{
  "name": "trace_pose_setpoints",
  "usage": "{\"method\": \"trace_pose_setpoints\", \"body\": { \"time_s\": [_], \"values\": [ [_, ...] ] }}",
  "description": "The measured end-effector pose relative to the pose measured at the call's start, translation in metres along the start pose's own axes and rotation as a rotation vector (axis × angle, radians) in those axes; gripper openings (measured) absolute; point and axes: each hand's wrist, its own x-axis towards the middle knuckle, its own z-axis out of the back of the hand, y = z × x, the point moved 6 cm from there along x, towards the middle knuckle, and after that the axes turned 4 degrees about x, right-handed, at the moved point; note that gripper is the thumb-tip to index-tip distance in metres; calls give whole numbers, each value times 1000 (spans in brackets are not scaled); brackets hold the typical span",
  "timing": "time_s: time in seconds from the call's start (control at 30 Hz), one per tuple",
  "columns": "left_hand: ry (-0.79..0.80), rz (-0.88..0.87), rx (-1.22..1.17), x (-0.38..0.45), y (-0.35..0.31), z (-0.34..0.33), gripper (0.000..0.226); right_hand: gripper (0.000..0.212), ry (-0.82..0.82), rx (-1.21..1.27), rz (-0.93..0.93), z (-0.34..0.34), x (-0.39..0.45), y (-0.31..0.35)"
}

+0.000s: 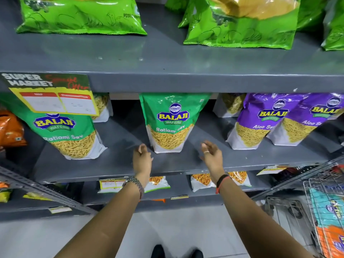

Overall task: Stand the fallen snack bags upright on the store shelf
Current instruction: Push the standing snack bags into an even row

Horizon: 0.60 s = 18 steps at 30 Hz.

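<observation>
Although the green Balaji Ratlami Sev bag point(170, 123) stands upright near the front of the grey middle shelf point(186, 162), it stands alone with bare shelf on both sides, and the left hand point(141, 159) and right hand point(212, 157) hover just beside its base with fingers spread, gripping nothing and apparently not touching it. With no neighbour to lean on, the pouch could tip forward or sideways if a withdrawing finger brushes its white bottom edge. The other Ratlami Sev bag point(63, 131) and the purple Aloo Sev bags point(264, 120) look tilted, so they may slump again.
</observation>
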Motion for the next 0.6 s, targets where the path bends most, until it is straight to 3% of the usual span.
{"method": "trace_pose_setpoints", "body": {
  "time_s": [0.07, 0.17, 0.27, 0.37, 0.43, 0.5, 0.6],
  "values": [
    [-9, -2, -37, -13, 16, -9, 9, 22, -96, 10, 29, 47, 1, -10],
    [80, -42, 103, -33, 33, -45, 18, 17, -252, -3, 68, 126, 12, -13],
    [225, -138, 210, -54, 34, -104, 22, 12, -290, 35, 73, 189, 40, 5],
    [425, -116, 171, -75, 30, -175, 15, 17, -154, 45, 97, 215, 76, 33],
    [508, -48, 134, -86, 31, -219, 30, 21, -33, 27, 69, 217, 97, 44],
    [517, 0, 97, -99, 36, -258, 42, 34, 55, -50, 6, 220, 119, 43],
    [401, 1, 33, -108, 37, -288, 32, 46, 168, -72, -109, 213, 137, 35]
  ]
}}
